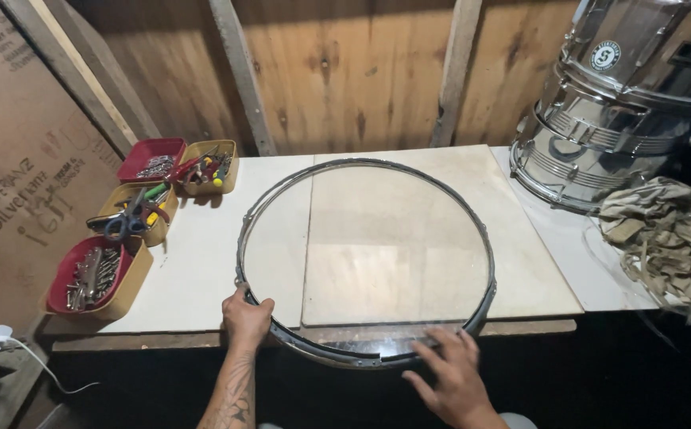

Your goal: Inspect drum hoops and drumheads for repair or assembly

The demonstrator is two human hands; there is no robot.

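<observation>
Hands work a large round dark metal hoop with clear drumhead film [365,262] lying flat on the pale board tabletop [202,262] — left hand [246,318] curled around its near-left rim, right hand [452,377] spread flat, fingers open, holding nothing. Even pressure on both sides would keep it level.

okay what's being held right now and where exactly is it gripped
The left hand grips the large clear drumhead by its dark metal rim at the near-left edge. The right hand lies flat on the near edge, fingers spread, not gripping.

Dark metal hoop [282,334] rings clear film; red and yellow trays [99,278]; shiny silver drums [600,119].
</observation>
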